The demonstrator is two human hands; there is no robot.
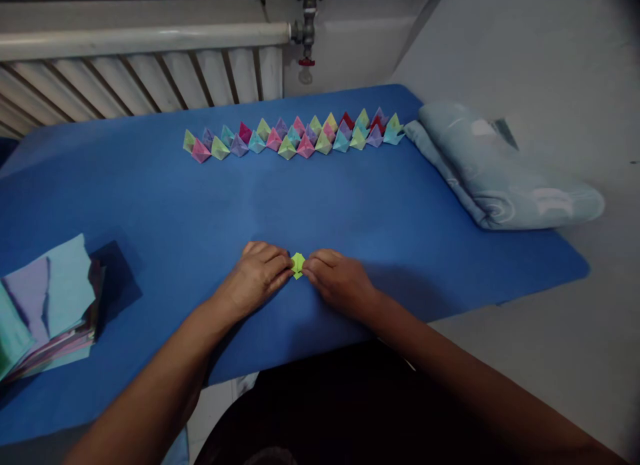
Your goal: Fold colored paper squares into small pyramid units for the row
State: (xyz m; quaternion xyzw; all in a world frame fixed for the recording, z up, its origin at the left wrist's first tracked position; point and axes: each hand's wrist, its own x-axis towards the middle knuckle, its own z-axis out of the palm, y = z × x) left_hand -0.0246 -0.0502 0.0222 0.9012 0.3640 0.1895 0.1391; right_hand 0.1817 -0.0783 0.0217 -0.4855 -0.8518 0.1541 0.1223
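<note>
A small folded piece of yellow-green paper [299, 265] is held between my two hands, close to the front of the blue table [320, 205]. My left hand [260, 270] pinches its left edge, with thumb and fingers pressed together. On the opposite side, my right hand [340, 278] grips the right edge, its fingers curled. Parts of the paper are hidden beneath the fingertips. Further back stand several folded paper boats [305, 146] in pink, yellow, blue, purple and red, lined up in two close rows.
At the left lies a stack of coloured paper sheets [65, 285]. A folded pale blue-green blanket [500, 178] rests on the table's right side against the wall. Behind the table are a white radiator [145, 42] and a pipe valve with a red handle [307, 62].
</note>
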